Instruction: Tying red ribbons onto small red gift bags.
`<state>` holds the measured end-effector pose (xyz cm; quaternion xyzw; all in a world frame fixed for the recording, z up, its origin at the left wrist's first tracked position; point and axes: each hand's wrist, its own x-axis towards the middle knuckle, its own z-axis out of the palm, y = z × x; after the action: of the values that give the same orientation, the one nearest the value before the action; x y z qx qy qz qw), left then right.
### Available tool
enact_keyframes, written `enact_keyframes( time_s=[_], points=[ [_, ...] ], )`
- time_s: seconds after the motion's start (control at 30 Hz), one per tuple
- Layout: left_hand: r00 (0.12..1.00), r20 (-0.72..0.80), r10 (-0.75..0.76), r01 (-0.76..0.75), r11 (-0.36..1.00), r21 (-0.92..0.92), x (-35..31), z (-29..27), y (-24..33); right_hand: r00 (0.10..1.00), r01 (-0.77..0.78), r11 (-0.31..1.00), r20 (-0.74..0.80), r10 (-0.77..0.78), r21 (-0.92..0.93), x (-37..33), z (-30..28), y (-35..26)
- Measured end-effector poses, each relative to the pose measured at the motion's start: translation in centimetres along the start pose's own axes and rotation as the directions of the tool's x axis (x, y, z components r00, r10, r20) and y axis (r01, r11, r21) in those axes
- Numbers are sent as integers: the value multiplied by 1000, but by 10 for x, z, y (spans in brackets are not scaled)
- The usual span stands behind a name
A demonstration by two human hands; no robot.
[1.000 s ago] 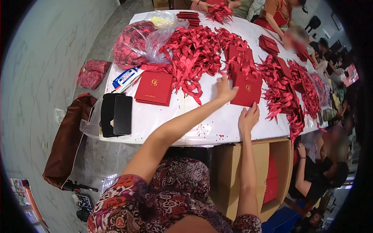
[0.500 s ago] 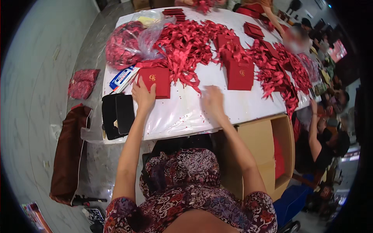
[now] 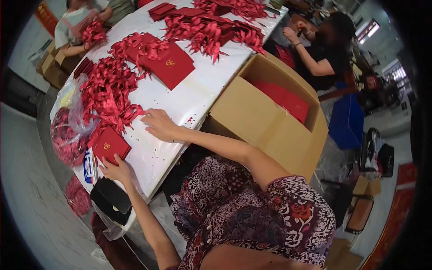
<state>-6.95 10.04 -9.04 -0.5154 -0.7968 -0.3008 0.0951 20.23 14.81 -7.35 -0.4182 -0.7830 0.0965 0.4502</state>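
Packets (image 3: 111, 143) lie stacked against the left grip (image 3: 117, 171).

I'm standing in what is looking like a small hand-assembly workshop. A long white desk (image 3: 211, 81) is carrying the same goods many times over: stacks of flat red gift bags (image 3: 173, 69) are lying between heaps of red ribbon (image 3: 108, 85), and a bulging clear plastic sack (image 3: 66, 143) is holding more red material. Several people are sharing the room: one co-worker (image 3: 76, 20) is holding a red bunch at the desk's far side, another, in a black top (image 3: 336, 58), is occupying the spot beyond an open cardboard carton (image 3: 252, 112). That carton is holding red goods too, and a blue bin (image 3: 346, 121) is standing past it. Brown boxes (image 3: 54, 71) are piling up behind the first co-worker.
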Motion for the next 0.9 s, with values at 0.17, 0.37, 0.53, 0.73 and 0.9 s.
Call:
enact_keyframes(
  time_s=[0.17,0.37,0.53,0.73,0.9],
  points=[
    [992,-30,123,-126,923,-364,-61,-40,108,951,-306,932,16,309,195,-92,-90,10],
    [830,172,530,-342,728,-594,-166,-24,147,813,-558,821,-118,570,124,-190,-178,-27],
    [727,165,666,-512,687,-516,-194,-18,149,668,-707,707,-313,675,14,-227,-232,-43],
    [745,181,642,-448,682,-578,-194,-21,150,729,-677,375,-511,455,-633,-255,-293,18],
    [730,207,651,-386,642,-662,-198,-34,164,667,-685,287,-419,616,-669,-264,-323,28]
  ],
)
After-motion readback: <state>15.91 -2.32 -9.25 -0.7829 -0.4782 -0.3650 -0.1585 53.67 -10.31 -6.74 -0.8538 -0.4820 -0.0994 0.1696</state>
